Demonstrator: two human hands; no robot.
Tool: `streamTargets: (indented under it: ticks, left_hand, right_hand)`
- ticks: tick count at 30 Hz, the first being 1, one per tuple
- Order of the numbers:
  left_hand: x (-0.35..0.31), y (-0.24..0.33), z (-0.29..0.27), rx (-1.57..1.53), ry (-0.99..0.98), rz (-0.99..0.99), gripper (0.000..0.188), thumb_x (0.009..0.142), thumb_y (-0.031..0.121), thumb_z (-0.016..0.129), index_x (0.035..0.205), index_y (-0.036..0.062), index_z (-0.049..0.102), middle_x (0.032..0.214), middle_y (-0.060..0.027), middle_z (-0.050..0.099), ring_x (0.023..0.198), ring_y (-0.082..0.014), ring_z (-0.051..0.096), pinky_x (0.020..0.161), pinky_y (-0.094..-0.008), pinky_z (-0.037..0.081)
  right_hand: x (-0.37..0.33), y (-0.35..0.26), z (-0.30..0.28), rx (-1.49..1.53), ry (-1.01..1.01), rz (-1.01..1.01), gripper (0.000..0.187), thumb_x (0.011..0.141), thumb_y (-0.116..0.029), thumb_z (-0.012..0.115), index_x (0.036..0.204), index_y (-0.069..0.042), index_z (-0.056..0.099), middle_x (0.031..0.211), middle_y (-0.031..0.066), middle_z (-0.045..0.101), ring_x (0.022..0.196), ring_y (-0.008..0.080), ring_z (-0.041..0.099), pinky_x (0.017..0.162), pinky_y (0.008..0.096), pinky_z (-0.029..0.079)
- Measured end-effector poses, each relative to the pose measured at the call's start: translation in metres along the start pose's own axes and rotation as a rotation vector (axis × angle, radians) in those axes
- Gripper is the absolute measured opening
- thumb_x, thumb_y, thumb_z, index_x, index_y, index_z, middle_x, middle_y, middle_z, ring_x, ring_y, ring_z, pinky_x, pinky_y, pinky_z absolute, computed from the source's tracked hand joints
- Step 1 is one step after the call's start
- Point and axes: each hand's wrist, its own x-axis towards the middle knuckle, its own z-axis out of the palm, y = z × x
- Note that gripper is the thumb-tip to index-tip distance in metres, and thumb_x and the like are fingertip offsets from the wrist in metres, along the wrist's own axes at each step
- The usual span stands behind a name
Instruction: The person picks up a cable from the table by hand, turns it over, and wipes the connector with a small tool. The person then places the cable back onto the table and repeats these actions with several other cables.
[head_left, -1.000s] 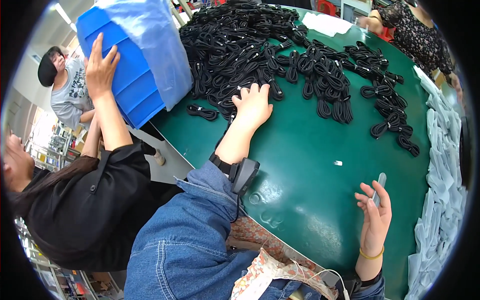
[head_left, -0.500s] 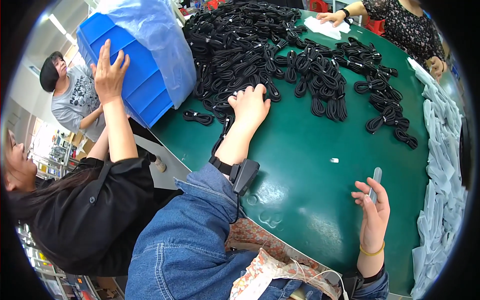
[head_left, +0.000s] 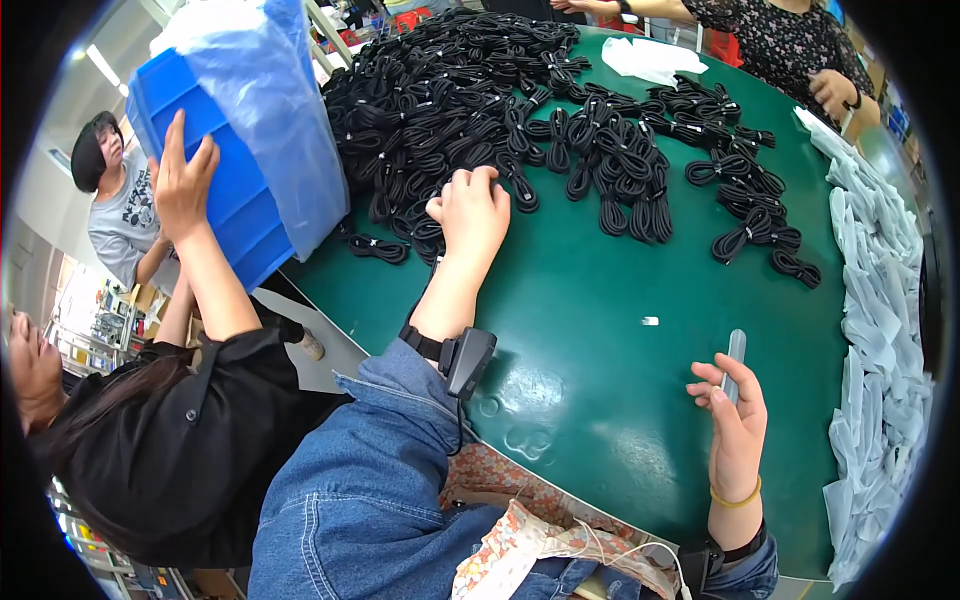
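My left hand [head_left: 472,215] reaches to the near edge of a big heap of coiled black cables [head_left: 440,100]. Its fingers are curled down against the coils, and whatever they grip is hidden beneath them. Above the green tabletop on the right, my right hand [head_left: 738,425] is closed around a narrow, translucent flat stick [head_left: 736,360], which points upward between thumb and fingers. A small white piece [head_left: 650,321] lies on the table between my hands. One loose cable coil [head_left: 378,249] rests left of my left hand.
A person in black at left has a hand [head_left: 185,190] on a tilted blue bin [head_left: 215,175] with a clear plastic bag [head_left: 265,110]. More cable coils [head_left: 760,225] trail rightward. Pale plastic bags [head_left: 875,330] line the right edge. Another person [head_left: 790,50] stands beyond white sheets [head_left: 655,62].
The whole view has shifted, moving things slightly left. The far person's hand has lifted off the white sheets. My hands keep nearly the same poses.
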Motion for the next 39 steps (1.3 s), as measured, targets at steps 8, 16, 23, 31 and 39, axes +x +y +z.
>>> streamTargets:
  ticks: [8, 16, 23, 31, 39]
  left_hand:
    - [0.009, 0.008, -0.011, -0.39, 0.207, 0.109, 0.015, 0.077, 0.011, 0.053, 0.087, 0.0001, 0.054, 0.072, -0.0065, 0.047, 0.061, -0.0174, 0.047, 0.056, -0.0276, 0.04]
    - [0.013, 0.02, -0.022, -0.533, 0.183, 0.12, 0.014, 0.078, 0.009, 0.053, 0.088, -0.0003, 0.054, 0.071, -0.0064, 0.044, 0.061, -0.0155, 0.045, 0.056, -0.0255, 0.039]
    - [0.007, 0.042, -0.038, -0.751, 0.099, 0.09, 0.014, 0.076, 0.007, 0.054, 0.087, -0.0005, 0.053, 0.072, -0.008, 0.046, 0.061, -0.0178, 0.046, 0.056, -0.0265, 0.04]
    - [-0.018, 0.074, -0.052, -0.95, -0.003, 0.273, 0.015, 0.073, 0.005, 0.056, 0.087, -0.0008, 0.053, 0.071, -0.0087, 0.047, 0.062, -0.0179, 0.047, 0.056, -0.0262, 0.039]
    - [-0.018, 0.073, -0.052, -1.059, -0.094, 0.188, 0.016, 0.073, 0.005, 0.056, 0.088, -0.0008, 0.053, 0.072, -0.0082, 0.047, 0.062, -0.0159, 0.047, 0.056, -0.0251, 0.039]
  right_hand:
    - [0.001, -0.001, 0.002, -0.002, 0.0, 0.01, 0.03, 0.079, -0.006, 0.044, 0.108, 0.0, 0.043, 0.097, 0.0109, 0.055, 0.08, 0.0139, 0.052, 0.073, 0.0253, 0.039]
    - [0.003, -0.01, 0.006, -0.003, 0.002, 0.034, 0.029, 0.079, -0.006, 0.044, 0.108, 0.0, 0.043, 0.096, 0.0108, 0.055, 0.079, 0.0139, 0.052, 0.072, 0.0254, 0.039]
    - [0.003, -0.013, 0.009, 0.014, 0.012, 0.038, 0.029, 0.079, -0.006, 0.044, 0.108, 0.0, 0.043, 0.096, 0.0111, 0.055, 0.08, 0.0139, 0.052, 0.073, 0.0255, 0.039]
    - [0.003, -0.014, 0.011, -0.002, 0.003, 0.03, 0.028, 0.079, -0.006, 0.044, 0.107, 0.0, 0.043, 0.097, 0.0115, 0.055, 0.08, 0.0144, 0.051, 0.073, 0.0257, 0.038]
    - [0.005, -0.017, 0.017, -0.01, 0.016, 0.053, 0.027, 0.079, -0.006, 0.044, 0.106, -0.001, 0.044, 0.097, 0.0118, 0.054, 0.08, 0.0143, 0.051, 0.073, 0.0256, 0.038]
